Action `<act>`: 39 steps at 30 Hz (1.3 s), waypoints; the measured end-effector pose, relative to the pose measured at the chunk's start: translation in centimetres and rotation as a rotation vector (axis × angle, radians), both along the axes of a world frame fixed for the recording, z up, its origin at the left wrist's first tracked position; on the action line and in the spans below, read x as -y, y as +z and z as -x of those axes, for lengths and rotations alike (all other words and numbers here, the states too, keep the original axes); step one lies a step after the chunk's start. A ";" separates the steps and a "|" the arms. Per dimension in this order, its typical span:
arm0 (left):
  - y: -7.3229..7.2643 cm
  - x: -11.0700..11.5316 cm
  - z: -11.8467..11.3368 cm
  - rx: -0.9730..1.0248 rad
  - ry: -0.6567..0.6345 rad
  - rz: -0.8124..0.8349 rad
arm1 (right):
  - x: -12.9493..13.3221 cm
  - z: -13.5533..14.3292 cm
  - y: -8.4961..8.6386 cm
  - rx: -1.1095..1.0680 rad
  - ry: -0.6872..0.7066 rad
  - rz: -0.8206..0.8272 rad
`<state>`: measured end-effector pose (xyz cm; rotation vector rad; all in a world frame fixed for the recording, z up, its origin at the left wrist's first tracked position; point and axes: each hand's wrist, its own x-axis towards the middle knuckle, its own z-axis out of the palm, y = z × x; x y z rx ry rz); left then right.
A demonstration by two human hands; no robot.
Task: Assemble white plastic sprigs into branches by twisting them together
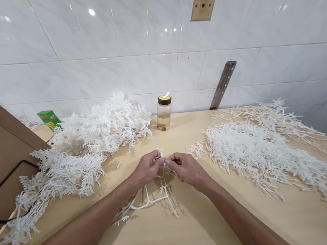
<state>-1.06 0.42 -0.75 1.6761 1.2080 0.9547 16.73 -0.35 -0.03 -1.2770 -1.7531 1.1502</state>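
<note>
Bare forearms [100, 210], bare left grip [148, 167], right grip [188, 168]

Bright light; glare spots dot the glossy white marbled-tile wall [149, 32] from ten to two o'clock; soft shadows cross the smooth pale-tan tabletop [175, 239] around five.

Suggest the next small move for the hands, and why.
Probably a slow, light pull of the right hand away from the left hand: both pinch close together at the upper end of the white branched piece, whose stems spread below them. The exact spot between the fingertips is too small to make out, so I'd go gently.
</note>
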 end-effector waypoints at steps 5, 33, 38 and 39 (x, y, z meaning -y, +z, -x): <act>0.2 0.1 0.0 -0.022 -0.054 -0.031 | -0.1 -0.4 0.1 0.098 0.021 -0.089; 0.5 -0.1 0.4 0.253 -0.097 0.258 | -0.5 -2.1 1.5 0.219 -0.083 -0.143; 0.2 -0.2 0.1 0.250 -0.089 0.253 | 0.1 -0.3 0.8 0.144 0.031 -0.126; 0.3 -0.1 0.1 0.246 -0.083 0.254 | 0.1 -0.3 0.7 0.151 0.022 -0.128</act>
